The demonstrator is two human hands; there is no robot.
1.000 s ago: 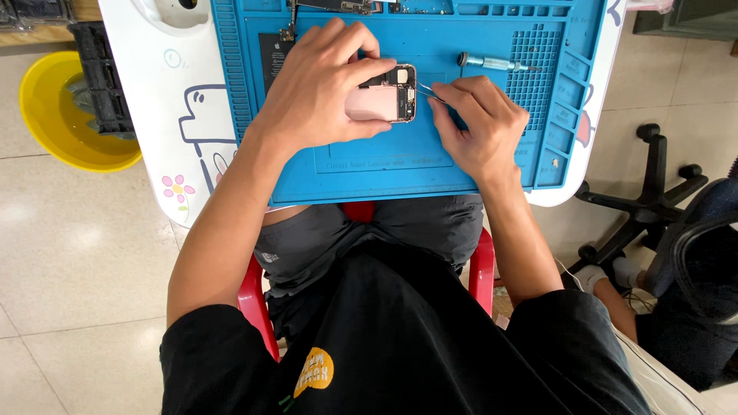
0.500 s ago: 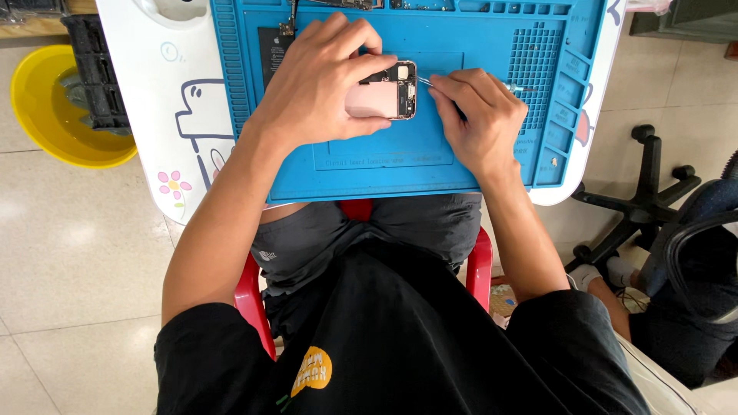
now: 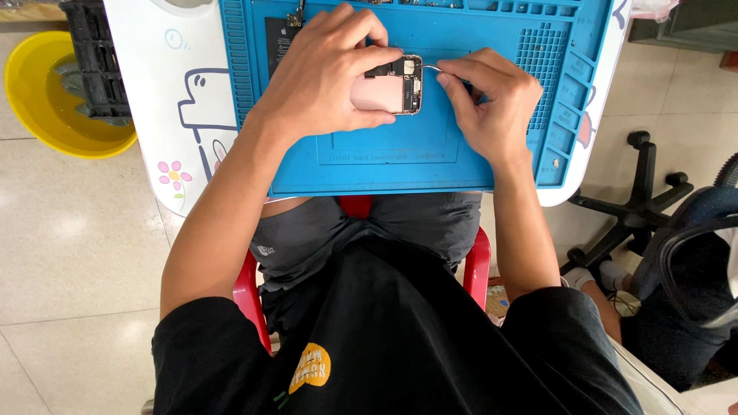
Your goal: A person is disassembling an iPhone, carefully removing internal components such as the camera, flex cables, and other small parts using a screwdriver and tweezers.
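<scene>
On the mat [image 3: 400, 165], my left hand [image 3: 323, 77] clamps the light, fragile phone [image 3: 388, 92] by its edges; my right hand [image 3: 492, 100] pinches tweezers [image 3: 432, 68].

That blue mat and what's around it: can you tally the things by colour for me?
Blue: 1, the work mat
Pink: 1, the opened phone under the left hand
Yellow: 1, the basin
Red: 1, the chair
Silver: 1, the tweezers in the right hand
Total: 5

Left hand [image 3: 327, 73] curled flat over the blue mat [image 3: 400, 165], fingers clamped; right hand [image 3: 492, 104] just beside it, thumb and forefinger pinched.
</scene>
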